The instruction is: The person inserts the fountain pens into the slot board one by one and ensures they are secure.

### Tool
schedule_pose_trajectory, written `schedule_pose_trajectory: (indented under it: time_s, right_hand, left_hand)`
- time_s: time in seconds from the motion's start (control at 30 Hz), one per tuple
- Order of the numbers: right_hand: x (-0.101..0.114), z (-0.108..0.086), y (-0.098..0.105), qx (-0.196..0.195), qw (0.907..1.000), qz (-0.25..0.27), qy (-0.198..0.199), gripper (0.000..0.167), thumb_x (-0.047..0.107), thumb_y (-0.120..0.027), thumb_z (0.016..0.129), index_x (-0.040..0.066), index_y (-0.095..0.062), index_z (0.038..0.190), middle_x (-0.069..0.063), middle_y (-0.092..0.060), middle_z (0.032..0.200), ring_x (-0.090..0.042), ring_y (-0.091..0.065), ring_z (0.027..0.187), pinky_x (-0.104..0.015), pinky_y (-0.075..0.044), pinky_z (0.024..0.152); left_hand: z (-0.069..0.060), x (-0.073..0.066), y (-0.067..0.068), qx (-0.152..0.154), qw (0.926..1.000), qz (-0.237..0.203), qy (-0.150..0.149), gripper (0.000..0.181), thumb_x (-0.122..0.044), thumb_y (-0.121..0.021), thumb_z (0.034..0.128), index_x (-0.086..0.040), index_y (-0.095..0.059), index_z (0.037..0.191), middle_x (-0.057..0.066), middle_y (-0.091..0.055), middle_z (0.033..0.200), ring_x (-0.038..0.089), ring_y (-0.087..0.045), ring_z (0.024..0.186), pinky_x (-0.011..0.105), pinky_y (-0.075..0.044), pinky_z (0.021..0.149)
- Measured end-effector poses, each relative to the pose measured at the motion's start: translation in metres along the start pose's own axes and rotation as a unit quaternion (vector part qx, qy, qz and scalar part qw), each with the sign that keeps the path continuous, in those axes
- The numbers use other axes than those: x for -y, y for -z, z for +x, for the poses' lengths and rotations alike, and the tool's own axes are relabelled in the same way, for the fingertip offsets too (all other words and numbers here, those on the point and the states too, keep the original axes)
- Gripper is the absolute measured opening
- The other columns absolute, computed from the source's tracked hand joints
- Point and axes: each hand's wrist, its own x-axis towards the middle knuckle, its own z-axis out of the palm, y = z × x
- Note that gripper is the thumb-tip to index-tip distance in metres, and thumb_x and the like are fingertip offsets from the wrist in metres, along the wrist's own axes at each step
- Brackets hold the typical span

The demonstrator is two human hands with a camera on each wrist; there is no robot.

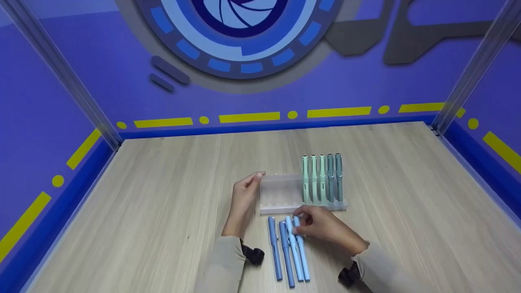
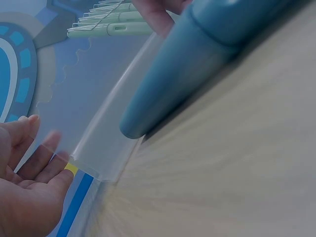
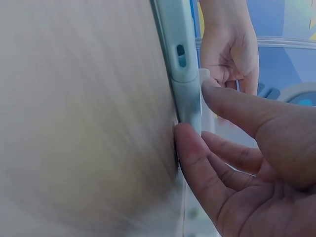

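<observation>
A clear pen stand [image 1: 281, 191] sits at mid-table, its right half holding three upright light green pens [image 1: 314, 179] and two dark teal pens [image 1: 334, 177]. My left hand [image 1: 244, 195] grips the stand's left edge, thumb in front and fingers behind the clear panel [image 2: 94, 103]. In front of the stand lie two darker blue pens [image 1: 275, 248] and two light blue pens [image 1: 299, 260], roughly side by side. My right hand [image 1: 323, 224] pinches the upper end of the rightmost light blue pen [image 3: 185, 64] between thumb and fingertips; that pen still lies along the table.
The wooden table [image 1: 171, 195] stretches out on both sides of the stand. A purple back wall [image 1: 244, 101] with yellow marks and side walls enclose it. Black wrist cameras [image 1: 254, 255] sit at both cuffs, close to the lying pens.
</observation>
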Motion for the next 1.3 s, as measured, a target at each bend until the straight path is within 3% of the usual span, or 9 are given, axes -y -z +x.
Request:
schedule_pose_trajectory:
  time_s: [0.17, 0.67, 1.3]
  right_hand:
    - [0.000, 0.001, 0.000, 0.006, 0.9998, -0.019, -0.004, 0.042, 0.020, -0.077, 0.081, -0.003, -0.063, 0.114, 0.004, -0.058, 0.072, -0.008, -0.050, 0.063, -0.018, -0.042, 0.050]
    - [0.003, 0.001, 0.004, 0.009, 0.9991, 0.005, -0.041, 0.028, 0.012, -0.078, 0.077, 0.005, -0.065, 0.100, 0.001, -0.059, 0.074, -0.010, -0.053, 0.064, -0.021, -0.045, 0.052]
    - [-0.009, 0.000, 0.014, 0.042, 0.9948, 0.086, -0.033, 0.031, 0.010, -0.075, 0.080, 0.001, -0.064, 0.107, -0.001, -0.061, 0.081, -0.013, -0.054, 0.071, -0.020, -0.046, 0.054]
  left_hand:
    - [-0.001, -0.001, 0.000, 0.002, 1.0000, 0.005, -0.006, 0.034, -0.031, -0.057, 0.0966, -0.007, -0.068, 0.117, 0.008, -0.064, 0.128, 0.024, -0.054, 0.128, 0.039, -0.041, 0.112]
    - [0.000, -0.001, 0.000, 0.001, 1.0000, 0.005, -0.003, 0.035, -0.033, -0.057, 0.0966, -0.008, -0.068, 0.117, 0.008, -0.065, 0.126, 0.024, -0.055, 0.127, 0.038, -0.042, 0.111]
    - [-0.001, -0.002, 0.000, 0.002, 1.0000, -0.004, 0.007, 0.033, -0.031, -0.056, 0.0973, -0.008, -0.068, 0.118, 0.008, -0.064, 0.129, 0.024, -0.053, 0.129, 0.038, -0.040, 0.113]
